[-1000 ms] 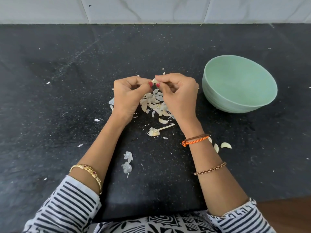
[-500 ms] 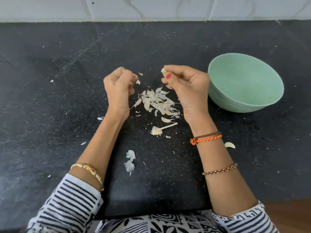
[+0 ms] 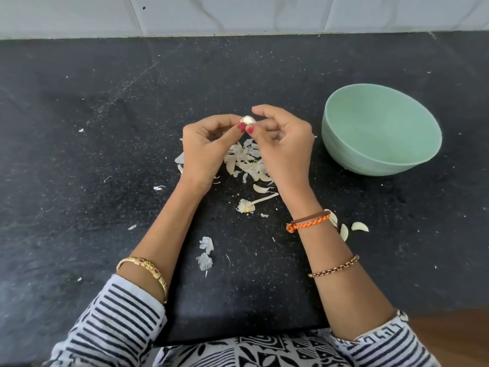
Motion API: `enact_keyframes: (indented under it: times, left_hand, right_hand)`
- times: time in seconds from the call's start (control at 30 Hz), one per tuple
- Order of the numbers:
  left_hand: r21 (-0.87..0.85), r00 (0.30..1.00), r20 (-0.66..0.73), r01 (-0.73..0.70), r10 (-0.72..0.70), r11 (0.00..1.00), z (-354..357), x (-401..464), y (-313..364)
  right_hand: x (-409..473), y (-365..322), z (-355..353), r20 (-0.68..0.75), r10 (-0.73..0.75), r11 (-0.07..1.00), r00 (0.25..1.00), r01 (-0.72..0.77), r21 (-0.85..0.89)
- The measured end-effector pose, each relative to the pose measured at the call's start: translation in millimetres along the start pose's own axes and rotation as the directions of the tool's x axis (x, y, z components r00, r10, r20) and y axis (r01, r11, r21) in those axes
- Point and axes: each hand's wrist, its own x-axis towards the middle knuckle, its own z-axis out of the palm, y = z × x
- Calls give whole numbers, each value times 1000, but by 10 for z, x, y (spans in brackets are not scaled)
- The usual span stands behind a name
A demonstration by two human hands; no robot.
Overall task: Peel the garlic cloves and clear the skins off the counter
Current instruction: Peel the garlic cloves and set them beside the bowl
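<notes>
Head view: both hands raised together over the middle of the black worktop (image 3: pixel 79 154), meeting on one garlic clove (image 3: pixel 247 120). Left hand (image 3: pixel 205 147) — fingers curled, thumb tip against the clove's lower left side. Right hand (image 3: pixel 284 144) — index finger arched over the top of the clove, thumb pressed up from below, the other fingers curled loosely into the palm; the clove is pinched between the two hands, off the surface. Directly below them lies a loose pile of garlic skins (image 3: pixel 246 162), with a stem piece with root end (image 3: pixel 250 205) nearer the front edge. Two larger skin flakes (image 3: pixel 205 254) sit between the forearms. Pale peeled cloves (image 3: pixel 359 226) lie just right of the right wrist, one partly hidden behind it. A green bowl (image 3: pixel 344 144) stands toward the right side of the worktop, apart from the pile; its inside shows no contents. Small white flecks scattered across the surface.
</notes>
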Motion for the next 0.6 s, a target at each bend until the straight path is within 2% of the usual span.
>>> enact_keyframes:
  times: [0.33, 0.47, 0.6]
  left_hand:
    - [-42, 986, 5, 165, -165, 985, -9, 0, 82]
    - [-151, 964, 16, 265, -265, 952, 14, 5, 72]
    - [-321, 935, 83, 352, -344, 879, 21, 27, 95]
  right_hand:
    - [30, 69, -37, -36, -200, 968, 979, 192, -163]
    - [21, 66, -23, -40, -280, 943, 959, 267, -201]
    - [30, 44, -43, -35, -389, 906, 921, 375, -196]
